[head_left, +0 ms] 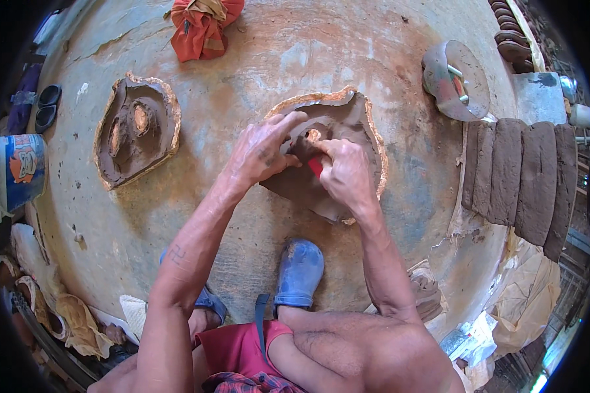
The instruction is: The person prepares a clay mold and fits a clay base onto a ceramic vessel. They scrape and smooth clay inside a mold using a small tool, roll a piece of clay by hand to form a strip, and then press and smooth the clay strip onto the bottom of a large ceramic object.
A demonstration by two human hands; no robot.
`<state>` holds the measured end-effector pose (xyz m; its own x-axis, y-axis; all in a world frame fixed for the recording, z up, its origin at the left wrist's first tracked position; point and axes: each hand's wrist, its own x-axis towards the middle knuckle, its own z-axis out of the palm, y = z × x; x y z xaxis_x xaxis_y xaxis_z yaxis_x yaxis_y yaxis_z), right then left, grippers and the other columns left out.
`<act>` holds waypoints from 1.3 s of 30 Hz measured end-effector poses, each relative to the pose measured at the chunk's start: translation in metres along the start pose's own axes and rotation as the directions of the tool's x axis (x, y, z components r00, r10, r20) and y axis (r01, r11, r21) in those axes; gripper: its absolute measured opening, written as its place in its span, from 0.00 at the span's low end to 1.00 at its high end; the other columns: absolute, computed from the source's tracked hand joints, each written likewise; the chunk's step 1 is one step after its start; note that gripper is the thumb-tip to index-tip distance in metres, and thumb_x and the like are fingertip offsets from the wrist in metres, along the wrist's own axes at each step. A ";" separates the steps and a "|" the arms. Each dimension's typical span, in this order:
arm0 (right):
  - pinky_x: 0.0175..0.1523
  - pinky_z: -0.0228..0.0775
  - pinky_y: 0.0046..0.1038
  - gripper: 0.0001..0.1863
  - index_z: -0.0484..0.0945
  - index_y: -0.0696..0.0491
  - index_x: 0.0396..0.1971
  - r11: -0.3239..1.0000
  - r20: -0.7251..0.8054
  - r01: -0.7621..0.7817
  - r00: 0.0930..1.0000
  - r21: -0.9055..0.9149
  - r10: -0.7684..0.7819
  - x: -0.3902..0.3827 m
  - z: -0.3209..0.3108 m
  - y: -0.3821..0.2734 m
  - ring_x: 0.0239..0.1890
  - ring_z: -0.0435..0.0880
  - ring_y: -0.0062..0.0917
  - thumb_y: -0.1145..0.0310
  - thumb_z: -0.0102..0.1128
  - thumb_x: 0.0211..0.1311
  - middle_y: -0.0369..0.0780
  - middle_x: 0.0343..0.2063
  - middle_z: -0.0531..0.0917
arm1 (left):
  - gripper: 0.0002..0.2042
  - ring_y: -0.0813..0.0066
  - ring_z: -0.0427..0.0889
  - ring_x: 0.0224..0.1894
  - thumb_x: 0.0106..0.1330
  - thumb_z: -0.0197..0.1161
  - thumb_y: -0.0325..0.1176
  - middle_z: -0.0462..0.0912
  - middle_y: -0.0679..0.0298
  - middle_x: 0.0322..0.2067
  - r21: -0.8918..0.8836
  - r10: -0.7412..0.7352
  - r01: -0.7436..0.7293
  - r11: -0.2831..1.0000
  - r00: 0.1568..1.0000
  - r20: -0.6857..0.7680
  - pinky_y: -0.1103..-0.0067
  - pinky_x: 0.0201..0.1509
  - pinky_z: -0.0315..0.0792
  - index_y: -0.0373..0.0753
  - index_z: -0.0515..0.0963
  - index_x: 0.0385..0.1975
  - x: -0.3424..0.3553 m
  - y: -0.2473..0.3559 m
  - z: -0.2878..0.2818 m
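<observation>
In the middle of the floor lies a mould (372,121) with a rough, orange-brown rim, lined with dark brown wet clay (295,190). My left hand (259,150) reaches over its left side, fingers and thumb apart, the thumb against a raised bit of clay. My right hand (347,173) is closed over the clay beside a small orange-brown opening (313,135). Part of a red tool (316,166) shows under its fingers; the rest is hidden, so its kind is unclear. A second clay-lined mould (175,124), with two orange-brown raised spots inside, lies to the left.
A red cloth bundle (206,29) lies at the far side. On the right are a round metal container (472,85) and several long clay slabs (505,177). A blue bucket (23,170) and dark slippers (47,108) are at left. My blue clog (299,272) stands near the mould.
</observation>
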<state>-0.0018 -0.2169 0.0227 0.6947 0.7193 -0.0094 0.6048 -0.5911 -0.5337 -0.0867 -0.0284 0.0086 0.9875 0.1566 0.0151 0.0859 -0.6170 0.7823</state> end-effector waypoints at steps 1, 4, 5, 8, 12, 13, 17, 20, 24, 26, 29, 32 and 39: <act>0.47 0.77 0.50 0.12 0.89 0.54 0.40 0.998 0.006 0.038 0.999 0.043 -0.038 -0.003 -0.003 -0.003 0.38 0.86 0.47 0.75 0.59 0.58 0.49 0.33 0.88 | 0.37 0.51 0.87 0.45 0.45 0.86 0.36 0.86 0.52 0.43 -0.003 0.002 -0.002 1.000 1.000 0.001 0.60 0.49 0.79 0.42 0.78 0.59 -0.001 0.001 -0.002; 0.47 0.79 0.47 0.10 0.88 0.57 0.40 0.992 0.004 0.057 0.998 0.117 -0.058 -0.011 -0.015 -0.014 0.38 0.87 0.47 0.74 0.62 0.61 0.49 0.33 0.89 | 0.38 0.55 0.86 0.47 0.48 0.84 0.29 0.86 0.55 0.45 0.046 0.034 -0.040 0.998 0.991 0.132 0.64 0.52 0.79 0.43 0.78 0.64 -0.005 -0.002 -0.007; 0.48 0.80 0.44 0.10 0.88 0.58 0.41 0.971 -0.086 -0.016 0.996 0.238 0.037 -0.011 -0.015 -0.013 0.39 0.89 0.46 0.74 0.63 0.63 0.50 0.34 0.89 | 0.37 0.59 0.86 0.49 0.48 0.83 0.27 0.87 0.58 0.46 -0.110 0.137 -0.136 0.985 0.991 -0.001 0.67 0.54 0.79 0.44 0.79 0.64 -0.003 -0.007 -0.005; 0.49 0.82 0.37 0.10 0.89 0.59 0.45 0.896 -0.130 -0.180 0.959 0.406 0.252 -0.009 -0.028 -0.007 0.41 0.92 0.42 0.74 0.63 0.68 0.52 0.39 0.91 | 0.34 0.72 0.84 0.55 0.50 0.82 0.21 0.87 0.63 0.49 -0.326 0.001 -0.013 0.945 0.999 -0.035 0.72 0.59 0.78 0.41 0.81 0.62 -0.003 -0.014 -0.015; 0.50 0.81 0.33 0.11 0.88 0.59 0.47 0.908 -0.259 -0.233 0.907 0.347 0.332 0.002 -0.048 0.051 0.42 0.91 0.33 0.76 0.61 0.70 0.49 0.40 0.92 | 0.23 0.76 0.80 0.52 0.51 0.77 0.17 0.82 0.60 0.55 -0.858 -0.152 0.025 0.514 0.986 -0.063 0.75 0.58 0.77 0.36 0.81 0.48 -0.005 -0.003 -0.015; 0.50 0.81 0.29 0.11 0.87 0.60 0.49 0.921 -0.223 -0.231 0.925 0.314 0.308 0.003 -0.049 0.061 0.41 0.90 0.25 0.77 0.60 0.71 0.46 0.40 0.93 | 0.22 0.76 0.80 0.52 0.51 0.76 0.19 0.80 0.59 0.56 -0.896 -0.112 0.066 0.439 0.994 0.018 0.76 0.57 0.76 0.37 0.79 0.46 -0.011 0.002 -0.010; 0.52 0.81 0.38 0.14 0.88 0.57 0.47 0.962 -0.102 -0.159 0.977 0.221 0.185 0.009 -0.043 0.075 0.46 0.92 0.44 0.77 0.58 0.66 0.52 0.42 0.90 | 0.21 0.73 0.80 0.46 0.47 0.81 0.27 0.79 0.63 0.47 -0.878 -0.046 0.162 0.450 0.986 0.159 0.75 0.55 0.76 0.42 0.75 0.38 -0.031 0.039 0.019; 0.53 0.81 0.39 0.14 0.88 0.57 0.47 0.967 -0.077 -0.182 0.977 0.179 0.198 0.012 -0.043 0.076 0.45 0.91 0.46 0.78 0.57 0.65 0.53 0.42 0.89 | 0.23 0.67 0.82 0.38 0.46 0.86 0.34 0.79 0.62 0.38 -0.519 -0.146 0.176 0.837 0.984 0.098 0.72 0.47 0.78 0.40 0.75 0.33 -0.038 0.062 0.059; 0.53 0.81 0.40 0.16 0.88 0.57 0.46 0.985 -0.013 -0.130 0.991 0.113 0.133 0.016 -0.042 0.083 0.45 0.91 0.47 0.79 0.55 0.63 0.53 0.43 0.89 | 0.25 0.52 0.84 0.33 0.45 0.87 0.40 0.78 0.56 0.33 0.004 -0.104 0.106 0.994 0.984 -0.141 0.60 0.37 0.78 0.39 0.75 0.33 -0.038 0.068 0.087; 0.53 0.81 0.41 0.17 0.88 0.58 0.46 0.990 0.043 -0.103 0.994 0.100 0.099 0.016 -0.044 0.082 0.46 0.90 0.47 0.80 0.55 0.60 0.53 0.43 0.89 | 0.25 0.49 0.85 0.37 0.45 0.86 0.41 0.79 0.57 0.34 0.037 -0.129 0.136 0.990 0.979 -0.156 0.57 0.38 0.78 0.39 0.75 0.34 -0.034 0.067 0.091; 0.54 0.81 0.41 0.18 0.88 0.58 0.46 0.989 0.072 -0.102 0.993 0.104 0.095 0.011 -0.046 0.083 0.46 0.90 0.47 0.80 0.55 0.58 0.54 0.43 0.89 | 0.26 0.50 0.86 0.39 0.46 0.86 0.43 0.80 0.57 0.36 0.127 -0.137 0.159 0.979 0.976 -0.172 0.58 0.39 0.79 0.40 0.75 0.37 -0.028 0.062 0.088; 0.53 0.80 0.42 0.17 0.88 0.59 0.45 0.990 0.069 -0.064 0.996 0.128 0.055 -0.007 -0.041 0.083 0.46 0.90 0.48 0.80 0.55 0.57 0.55 0.42 0.89 | 0.27 0.50 0.86 0.40 0.45 0.86 0.44 0.80 0.57 0.36 0.106 -0.124 0.148 0.983 0.971 -0.203 0.58 0.39 0.79 0.40 0.75 0.38 -0.028 0.063 0.088; 0.50 0.78 0.43 0.15 0.87 0.59 0.44 0.987 0.091 -0.061 0.995 0.149 0.048 -0.046 -0.045 0.062 0.42 0.87 0.50 0.80 0.57 0.59 0.53 0.39 0.88 | 0.29 0.50 0.86 0.42 0.44 0.86 0.44 0.81 0.58 0.38 0.089 -0.186 0.206 0.974 0.963 -0.197 0.59 0.40 0.80 0.42 0.78 0.43 -0.028 0.059 0.088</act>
<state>0.0210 -0.3031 0.0286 0.6842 0.7206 -0.1119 0.4964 -0.5727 -0.6524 -0.0973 -0.1369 -0.0009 0.9088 0.4172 -0.0081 0.2990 -0.6375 0.7101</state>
